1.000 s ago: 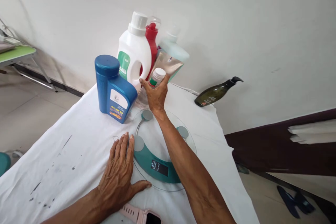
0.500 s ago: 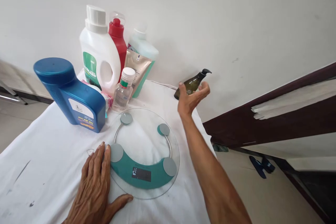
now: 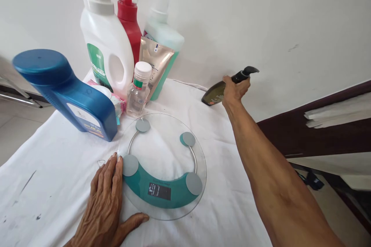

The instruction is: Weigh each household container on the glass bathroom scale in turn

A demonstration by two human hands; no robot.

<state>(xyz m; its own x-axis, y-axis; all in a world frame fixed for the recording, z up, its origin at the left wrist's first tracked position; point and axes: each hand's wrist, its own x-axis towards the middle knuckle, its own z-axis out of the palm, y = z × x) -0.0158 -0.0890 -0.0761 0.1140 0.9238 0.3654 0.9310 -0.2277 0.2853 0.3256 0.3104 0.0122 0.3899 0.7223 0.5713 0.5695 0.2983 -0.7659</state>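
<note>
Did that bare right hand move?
Yes: judged against the round clear glass scale, the right hand went right, from behind it to the dark green pump bottle.

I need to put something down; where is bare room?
Bare white cloth lies left of the left hand, in front of the blue plastic bottle, and between the round glass scale and right forearm. Crowded: the back left, by the white plastic jug and clear plastic bottle.

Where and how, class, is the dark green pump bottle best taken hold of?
Probably around the upper body of the dark green pump bottle, just below the black pump, from the near side: the body narrows there, and the wall stands behind.
</note>
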